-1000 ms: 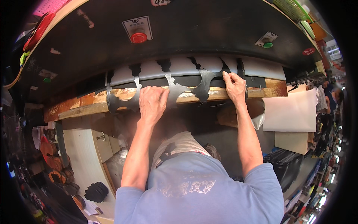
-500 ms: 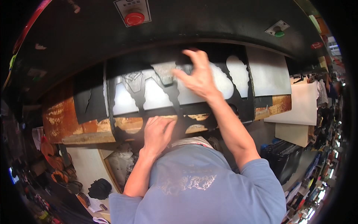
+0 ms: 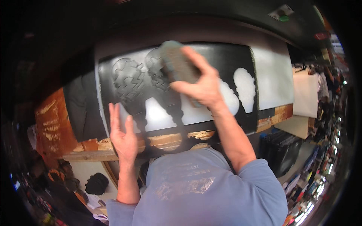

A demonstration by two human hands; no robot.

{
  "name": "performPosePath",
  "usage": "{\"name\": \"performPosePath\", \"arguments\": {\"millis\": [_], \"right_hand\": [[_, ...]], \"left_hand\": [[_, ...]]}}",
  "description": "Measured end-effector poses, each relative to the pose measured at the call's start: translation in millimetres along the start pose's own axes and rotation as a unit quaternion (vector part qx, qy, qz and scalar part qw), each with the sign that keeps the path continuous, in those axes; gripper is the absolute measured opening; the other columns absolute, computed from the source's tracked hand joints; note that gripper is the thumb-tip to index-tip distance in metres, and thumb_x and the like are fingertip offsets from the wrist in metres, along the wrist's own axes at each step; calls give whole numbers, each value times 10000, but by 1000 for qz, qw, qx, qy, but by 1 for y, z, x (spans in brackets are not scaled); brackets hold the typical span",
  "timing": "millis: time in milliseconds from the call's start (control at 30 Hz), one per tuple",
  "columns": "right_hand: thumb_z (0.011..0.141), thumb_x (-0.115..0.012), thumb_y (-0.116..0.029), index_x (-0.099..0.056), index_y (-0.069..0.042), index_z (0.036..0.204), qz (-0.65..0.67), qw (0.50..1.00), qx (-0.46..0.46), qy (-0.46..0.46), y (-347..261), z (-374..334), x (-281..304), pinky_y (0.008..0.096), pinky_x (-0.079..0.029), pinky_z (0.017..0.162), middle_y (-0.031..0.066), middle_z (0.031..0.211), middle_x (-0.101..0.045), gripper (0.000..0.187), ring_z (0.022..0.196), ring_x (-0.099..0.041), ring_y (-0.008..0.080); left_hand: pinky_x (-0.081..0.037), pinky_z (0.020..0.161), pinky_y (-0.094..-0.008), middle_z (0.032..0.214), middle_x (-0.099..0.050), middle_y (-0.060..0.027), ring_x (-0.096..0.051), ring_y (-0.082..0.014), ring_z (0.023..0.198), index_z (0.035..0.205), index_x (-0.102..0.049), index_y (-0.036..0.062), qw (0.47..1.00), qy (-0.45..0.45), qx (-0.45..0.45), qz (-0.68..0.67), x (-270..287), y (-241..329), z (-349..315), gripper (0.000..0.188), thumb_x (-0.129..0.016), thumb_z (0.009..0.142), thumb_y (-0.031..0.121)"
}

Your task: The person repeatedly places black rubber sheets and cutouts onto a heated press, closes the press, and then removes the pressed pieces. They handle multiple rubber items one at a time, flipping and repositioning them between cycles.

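Worn wooden worktop (image 3: 52, 126), head view: black sheet (image 3: 222, 58) lies over white board (image 3: 273, 75), reaching past front edge. Near side and right already cut through; zigzag-marked outlines at left seem unremoved; far right looks unworked. Right hand (image 3: 205, 84) clamps sole-shaped block (image 3: 174, 62) above sheet's middle, contact unclear. Left hand (image 3: 125, 141) empty, fingers apart. Room rightward; torso (image 3: 188, 188) crowds front.

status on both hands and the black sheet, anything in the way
Right hand grips dark block. Left hand open, at left. Black sheet, with cutouts, over white board. Block hides part of sheet.
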State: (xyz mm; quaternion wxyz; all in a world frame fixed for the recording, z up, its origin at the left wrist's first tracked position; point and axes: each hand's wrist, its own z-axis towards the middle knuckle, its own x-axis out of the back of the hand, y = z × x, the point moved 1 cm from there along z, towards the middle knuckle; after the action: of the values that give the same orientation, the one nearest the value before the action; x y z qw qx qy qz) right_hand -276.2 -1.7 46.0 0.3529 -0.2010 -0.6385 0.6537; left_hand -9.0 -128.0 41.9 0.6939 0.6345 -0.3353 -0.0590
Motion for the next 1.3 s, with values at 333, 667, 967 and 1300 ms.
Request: {"name": "performPosePath", "arguments": {"millis": [333, 667, 967, 1300], "right_hand": [[767, -915, -225, -659, -30, 1406, -454, 881, 114, 71, 12, -50, 73, 472, -499, 1133, 203, 1507, -558, 716, 1374, -557, 391], [812, -901, -353, -706, -61, 1341, -218, 897, 314, -219, -7, 0, -83, 482, -524, 995, 166, 1349, -656, 635, 1218, -623, 364], [979, -761, -252, -792, -70, 1100, -71, 965, 208, -142, 8, 26, -74, 338, -536, 706, 110, 1008, -753, 220, 827, -676, 225], [1067, -734, -279, -779, -14, 990, -43, 988, 137, 51, -35, 56, 13, 222, -520, 719, -10, 829, -716, 280, 759, -629, 55]], "left_hand": [[-510, 1087, -357, 1536, -571, -206, -593, -257, 1369, 1562, -442, -121, 899, 20, 272, -342, 15, 28, -8, 594, -647, 1092, 177], [-504, 1027, -335, 1237, -737, -84, -661, -169, 1167, 1334, -660, 11, 878, -101, 203, -422, 0, 6, 18, 325, -596, 1131, 256], [-471, 1157, -369, 1514, -596, -157, -590, -225, 1364, 1535, -500, -69, 949, 3, 182, -259, -6, 31, -1, 477, -573, 1123, 160], [-440, 1229, -428, 1566, -537, -260, -566, -323, 1438, 1548, -447, -117, 859, -103, 293, -408, -25, 47, -23, 535, -574, 1127, 188]]}}
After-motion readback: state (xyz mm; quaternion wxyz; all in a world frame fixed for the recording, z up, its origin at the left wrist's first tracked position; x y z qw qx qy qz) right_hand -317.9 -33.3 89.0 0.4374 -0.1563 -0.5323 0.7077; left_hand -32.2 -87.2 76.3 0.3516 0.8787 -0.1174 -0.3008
